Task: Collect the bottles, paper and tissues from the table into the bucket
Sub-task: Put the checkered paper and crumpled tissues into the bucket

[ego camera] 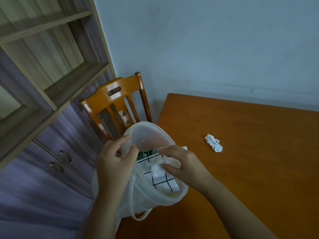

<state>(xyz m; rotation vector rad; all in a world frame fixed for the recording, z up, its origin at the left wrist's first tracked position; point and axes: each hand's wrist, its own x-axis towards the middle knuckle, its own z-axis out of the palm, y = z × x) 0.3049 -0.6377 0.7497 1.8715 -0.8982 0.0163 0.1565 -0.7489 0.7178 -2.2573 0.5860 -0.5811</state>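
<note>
Left hand (114, 161) pinches rim of translucent white bucket (174, 198) at tabletop (250, 169) edge; right hand (183, 165) reaches inside, fingers closed on crumpled tissue (158, 169) above grid-lined paper (164, 184) and green-labelled bottle (146, 154); second crumpled tissue (213, 142) lies on tabletop, well apart; wooden chair (117, 104) behind

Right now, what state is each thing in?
Bucket: open, tilted at the table edge.
Lid: off, held up by left hand.
Right hand: pressing a tissue into the bucket.
Crumpled tissue: lying on the table.
</note>
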